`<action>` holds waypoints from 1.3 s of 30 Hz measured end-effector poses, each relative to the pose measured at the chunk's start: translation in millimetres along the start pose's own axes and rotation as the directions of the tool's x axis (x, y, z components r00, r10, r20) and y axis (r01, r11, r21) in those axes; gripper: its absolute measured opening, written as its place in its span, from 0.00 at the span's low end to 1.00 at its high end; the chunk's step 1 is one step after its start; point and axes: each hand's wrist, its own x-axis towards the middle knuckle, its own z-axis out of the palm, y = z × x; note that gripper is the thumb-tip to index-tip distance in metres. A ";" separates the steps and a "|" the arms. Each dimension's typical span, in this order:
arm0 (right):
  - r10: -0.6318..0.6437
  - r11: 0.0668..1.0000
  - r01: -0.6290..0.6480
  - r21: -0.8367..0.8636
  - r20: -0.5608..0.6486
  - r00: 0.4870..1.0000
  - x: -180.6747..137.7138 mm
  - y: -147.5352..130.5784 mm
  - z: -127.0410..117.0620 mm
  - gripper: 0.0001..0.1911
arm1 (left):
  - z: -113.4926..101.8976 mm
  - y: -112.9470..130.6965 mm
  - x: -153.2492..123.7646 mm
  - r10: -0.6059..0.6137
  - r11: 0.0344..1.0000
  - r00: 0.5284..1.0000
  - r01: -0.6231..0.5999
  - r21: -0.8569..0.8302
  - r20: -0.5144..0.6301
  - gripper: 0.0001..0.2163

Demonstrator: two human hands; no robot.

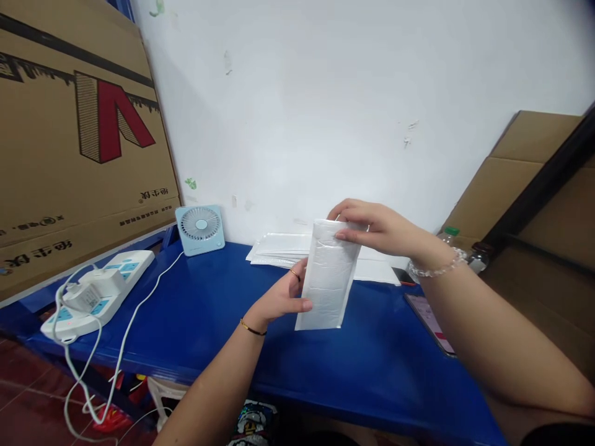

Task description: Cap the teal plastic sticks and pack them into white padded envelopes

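Note:
A white padded mailer envelope (329, 279) stands upright above the blue table (199, 322), held between both hands. My left hand (281, 297) grips its left edge near the middle, thumb in front, a ring on one finger. My right hand (372, 226) pinches the top edge, fingers closed over the opening. The lower end of the envelope hangs just above the tabletop.
A stack of white envelopes (283, 248) lies at the back by the wall. A small light-blue fan (199, 229), a power strip (93, 294) with cables, a phone (430, 319), a bottle (449, 235) and cardboard boxes (69, 142) surround the work area.

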 end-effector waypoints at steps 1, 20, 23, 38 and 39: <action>0.010 1.000 -0.010 0.013 0.025 1.000 2.1 1.5 1.9 0.13 | 0.5 -4.7 0.8 -0.037 0.999 0.999 0.037 -0.005 -0.030 0.40; 0.021 0.976 -0.072 -0.208 -0.238 0.971 -8.4 2.6 38.7 0.11 | -7.2 -26.4 3.0 -0.019 0.998 0.942 0.039 0.055 -0.335 0.27; 0.030 0.987 -0.048 -0.152 -0.121 0.992 -5.7 -2.4 42.3 0.13 | -7.3 -24.6 0.6 -0.040 0.995 0.951 0.066 0.074 -0.308 0.27; 0.020 0.992 -0.041 0.117 0.170 0.985 -12.3 -18.7 25.9 0.14 | -2.2 -9.9 -11.5 -0.109 0.994 0.957 0.098 0.055 0.270 0.38; 0.031 0.996 -0.047 0.080 0.192 0.981 -13.6 -19.2 23.4 0.15 | -3.0 -8.2 -11.7 -0.117 0.991 0.961 0.096 0.097 0.252 0.36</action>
